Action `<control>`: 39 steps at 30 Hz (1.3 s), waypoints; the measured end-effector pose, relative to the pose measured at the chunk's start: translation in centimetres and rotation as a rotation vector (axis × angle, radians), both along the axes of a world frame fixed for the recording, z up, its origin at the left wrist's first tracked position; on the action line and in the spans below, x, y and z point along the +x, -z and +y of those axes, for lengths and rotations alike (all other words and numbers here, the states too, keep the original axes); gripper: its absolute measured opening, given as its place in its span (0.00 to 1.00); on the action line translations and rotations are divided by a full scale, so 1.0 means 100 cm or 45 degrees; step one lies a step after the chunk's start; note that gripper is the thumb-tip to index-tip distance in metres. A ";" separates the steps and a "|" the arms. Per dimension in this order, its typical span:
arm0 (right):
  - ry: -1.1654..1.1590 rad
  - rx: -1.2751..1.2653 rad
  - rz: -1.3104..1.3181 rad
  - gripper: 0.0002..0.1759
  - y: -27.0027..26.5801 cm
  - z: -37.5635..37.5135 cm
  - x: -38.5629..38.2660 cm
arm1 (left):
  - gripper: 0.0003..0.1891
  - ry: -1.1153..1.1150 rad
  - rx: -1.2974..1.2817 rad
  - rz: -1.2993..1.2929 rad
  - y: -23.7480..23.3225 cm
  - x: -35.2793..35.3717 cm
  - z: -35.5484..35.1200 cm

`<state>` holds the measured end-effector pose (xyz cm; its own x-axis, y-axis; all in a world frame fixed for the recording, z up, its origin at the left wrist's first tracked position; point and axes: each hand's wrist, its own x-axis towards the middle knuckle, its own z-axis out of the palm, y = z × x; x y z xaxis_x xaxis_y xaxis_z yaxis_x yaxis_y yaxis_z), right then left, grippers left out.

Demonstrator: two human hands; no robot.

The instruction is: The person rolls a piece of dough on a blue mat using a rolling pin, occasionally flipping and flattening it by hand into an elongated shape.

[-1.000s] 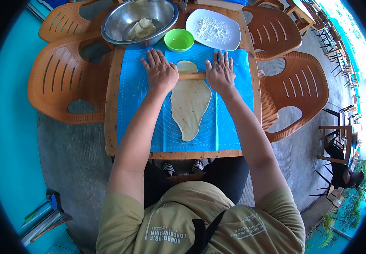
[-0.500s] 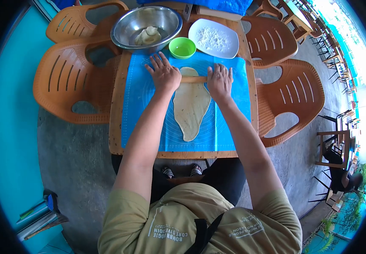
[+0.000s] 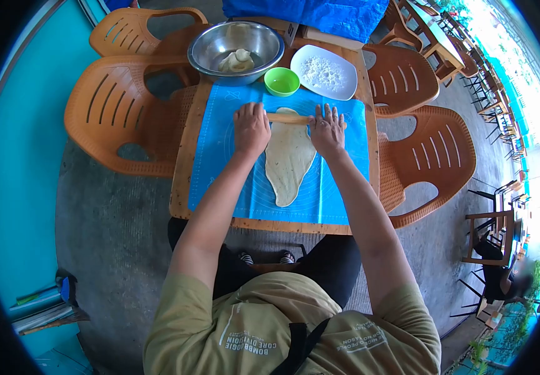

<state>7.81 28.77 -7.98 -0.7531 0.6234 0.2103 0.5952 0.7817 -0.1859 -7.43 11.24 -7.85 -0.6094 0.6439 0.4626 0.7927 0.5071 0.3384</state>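
Observation:
A wooden rolling pin (image 3: 290, 118) lies across the upper part of a long, flat sheet of dough (image 3: 290, 164). The dough is wide in the middle and tapers toward me, on a blue printed mat (image 3: 217, 178). My left hand (image 3: 252, 129) is closed over the pin's left end, its fingers bent and together. On the right end, my right hand (image 3: 328, 130) presses down, fingers longer and slightly apart over the handle, whose tip shows beside them. A small green bowl (image 3: 282, 82) stands just beyond the mat's far edge.
A steel bowl (image 3: 210, 53) with a lump of dough (image 3: 237, 61) and a white plate (image 3: 347, 90) of white flour (image 3: 324, 73) stand at the table's far end. Orange chairs (image 3: 98, 122) flank the wooden table (image 3: 182, 187). A blue cover (image 3: 320, 15) hangs behind.
My left hand has gone from spread fingers to fingers curled over the pin. The pin has shifted slightly on the dough. My view has moved a little, so the table sits differently.

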 end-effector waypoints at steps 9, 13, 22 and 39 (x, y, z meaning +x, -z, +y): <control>-0.184 0.224 0.211 0.20 -0.015 -0.011 0.006 | 0.18 0.301 -0.032 0.102 0.003 -0.020 -0.029; -0.281 0.156 0.180 0.18 -0.020 -0.002 0.013 | 0.18 0.263 -0.042 0.126 0.002 -0.023 -0.021; -0.380 0.124 0.291 0.16 -0.028 -0.005 0.026 | 0.16 0.380 0.144 0.064 -0.028 -0.006 -0.034; -0.165 -0.210 0.255 0.29 -0.011 -0.036 0.052 | 0.26 0.307 -0.021 -0.167 -0.004 0.026 -0.046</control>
<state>13.02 25.13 -6.87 -0.7823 0.5628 0.2668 0.4309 0.7984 -0.4206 -4.80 6.64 -7.41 -0.4912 0.7846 0.3783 0.8414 0.3151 0.4391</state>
